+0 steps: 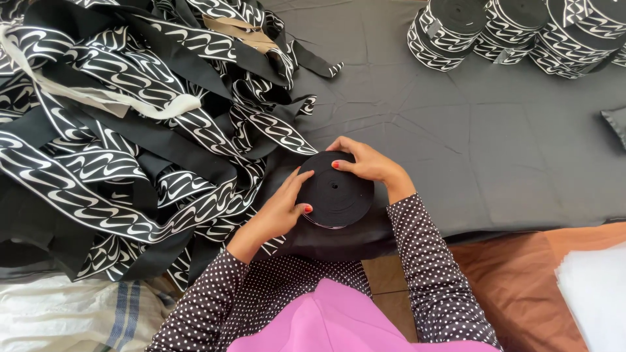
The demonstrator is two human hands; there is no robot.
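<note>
Hands — left hand (277, 210), right hand (366, 163) — cup black band roll (334, 190).

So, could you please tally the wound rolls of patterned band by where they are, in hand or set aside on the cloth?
Roll in hand: 1, the flat roll held between the left hand and the right hand.
Finished rolls at the cloth's far edge: 3 stacks visible, partly cut off by the frame.
Total: 4 visible.

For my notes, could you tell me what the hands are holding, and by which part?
Both hold one flat roll of black band: the left hand at its left edge, the right hand on its top rim.
</note>
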